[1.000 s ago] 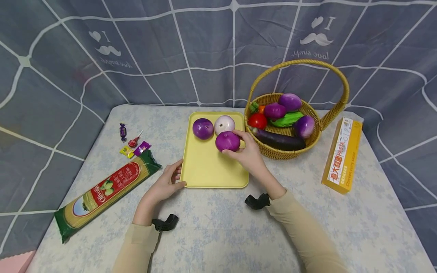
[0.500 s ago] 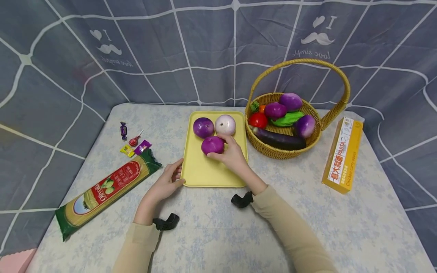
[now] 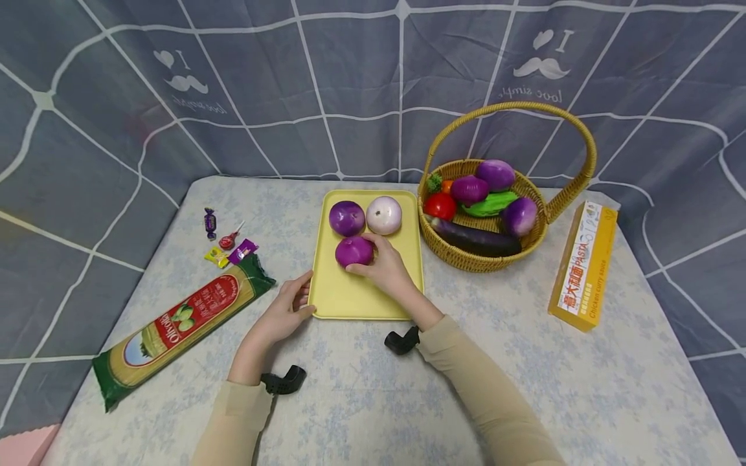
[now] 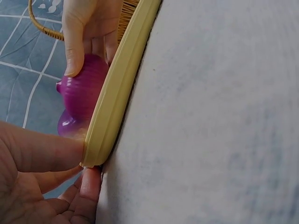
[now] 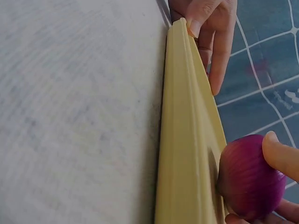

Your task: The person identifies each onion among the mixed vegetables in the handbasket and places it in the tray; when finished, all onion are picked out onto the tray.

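My right hand (image 3: 387, 266) holds a purple onion (image 3: 353, 251) by its side, thumb and fingers around it, over the middle of the yellow tray (image 3: 361, 301). In the right wrist view the onion (image 5: 250, 177) sits low at the tray's surface. Behind it on the tray, side by side, are a dark purple round vegetable (image 3: 346, 218) and a whitish round one (image 3: 384, 215). My left hand (image 3: 285, 310) grips the tray's near left corner. The left wrist view shows that thumb (image 4: 51, 154) on the rim, with a fingertip (image 4: 91, 182) lower at the outer side.
Just right of the tray stands a wicker basket (image 3: 484, 262) with a tall handle, full of vegetables, including a long eggplant (image 3: 478, 239) and a tomato (image 3: 440, 206). A pasta box (image 3: 585, 265) lies farther right. Leftward are a spaghetti pack (image 3: 183, 327) and several candies (image 3: 227, 241).
My right hand has carried the purple onion leftward and slightly nearer, to a spot in front of the dark purple vegetable. The left hand has stayed at the tray's corner.
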A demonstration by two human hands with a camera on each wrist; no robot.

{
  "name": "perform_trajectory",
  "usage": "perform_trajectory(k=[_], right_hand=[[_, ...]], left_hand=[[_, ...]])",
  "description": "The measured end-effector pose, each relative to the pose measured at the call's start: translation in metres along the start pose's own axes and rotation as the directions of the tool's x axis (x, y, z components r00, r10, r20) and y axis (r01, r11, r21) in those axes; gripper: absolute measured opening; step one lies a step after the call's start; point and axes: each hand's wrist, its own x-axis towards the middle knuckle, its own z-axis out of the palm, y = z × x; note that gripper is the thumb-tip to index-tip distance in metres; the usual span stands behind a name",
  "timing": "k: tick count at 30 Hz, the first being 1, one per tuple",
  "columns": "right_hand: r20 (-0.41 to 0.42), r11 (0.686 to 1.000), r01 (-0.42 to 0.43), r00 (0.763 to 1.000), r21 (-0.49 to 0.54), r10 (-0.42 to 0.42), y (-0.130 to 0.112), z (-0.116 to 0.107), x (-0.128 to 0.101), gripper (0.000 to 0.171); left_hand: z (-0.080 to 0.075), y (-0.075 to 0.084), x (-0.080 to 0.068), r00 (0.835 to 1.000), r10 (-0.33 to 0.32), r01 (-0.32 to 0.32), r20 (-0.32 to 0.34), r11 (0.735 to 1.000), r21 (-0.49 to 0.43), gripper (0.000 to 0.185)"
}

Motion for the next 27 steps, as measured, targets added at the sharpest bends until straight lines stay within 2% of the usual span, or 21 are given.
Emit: perform_trajectory(k=[8,16,22,27], right_hand=[[0.047,0.995,-0.016,0.999,0.096,0.011,0.002,0.009,0.001,0.072],[0.042,0.998,-0.001,0.999,0.066,-0.002,0.001,0.008,0.000,0.076],[0.030,0.998,-0.043,0.999,0.039,0.042,-0.002,-0.007,-0.008,0.076],[-0.013,0.999,-0.015,1.000,0.047,0.016,-0.005,-0.028,-0.016,0.061]], left_hand=[[0.000,0.000,-0.001,1.000,0.011,-0.011,0.005,1.000,0.000,0.070],[0.000,-0.001,0.000,1.000,0.018,-0.018,0.000,1.000,-0.010,0.070],[0.000,0.000,0.001,1.000,0.018,-0.018,0.005,1.000,-0.014,0.071],[0.000,0.001,0.001,1.000,0.005,-0.005,0.004,1.000,-0.024,0.071]])
